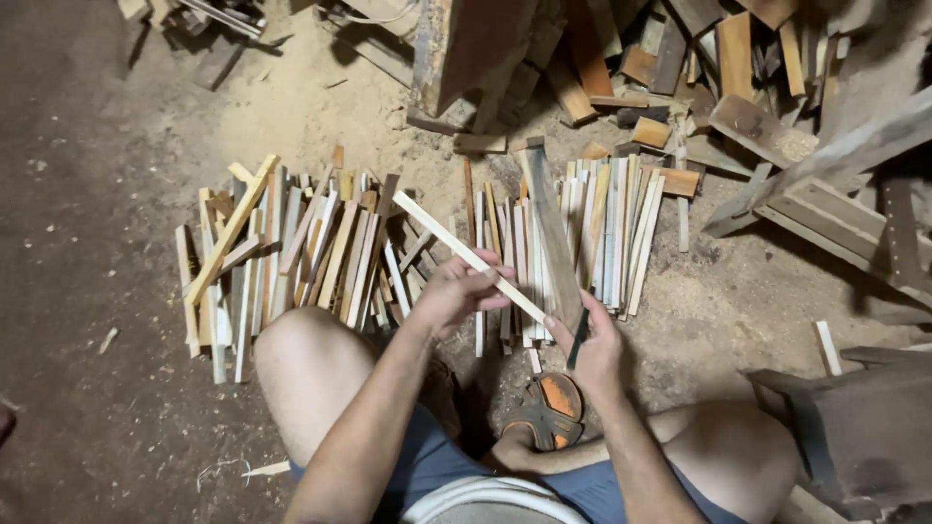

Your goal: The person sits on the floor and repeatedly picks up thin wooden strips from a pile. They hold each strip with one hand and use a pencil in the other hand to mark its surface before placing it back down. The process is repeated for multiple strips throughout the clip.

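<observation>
Pale wooden strip (466,254): a long, thin slat held slantwise above the floor, its far end up and to the left, its near end low by the right hand. The left hand (458,291) closes around the strip's middle, fingers curled over it and thumb beneath. The right hand (594,347) grips the strip's near end together with a long blade (555,243), apparently a machete, whose dark handle (578,342) shows under the fingers; the blade reaches away from the person, over the slats behind.

Directly below and beyond the strip lie two heaps of similar slats. The left slat pile (291,254) spreads loosely, several pieces crossing it at an angle, one yellowish stick (231,231) lying diagonally on top. The right slat pile (592,225) is more orderly, with its pieces nearly parallel and running away from the person.

Both heaps rest on a dirt floor (97,243) dusted with sawdust (699,291). Farther back, a jumble of offcut blocks and boards (680,68) crowds the upper right. A pallet-like wooden frame (835,218) leans at the right, and a dark wooden bench (859,427) stands just beside the right knee.

The person sits with bare knees apart; a foot in an orange-soled sandal (549,408) is tucked between them, under the hands.
</observation>
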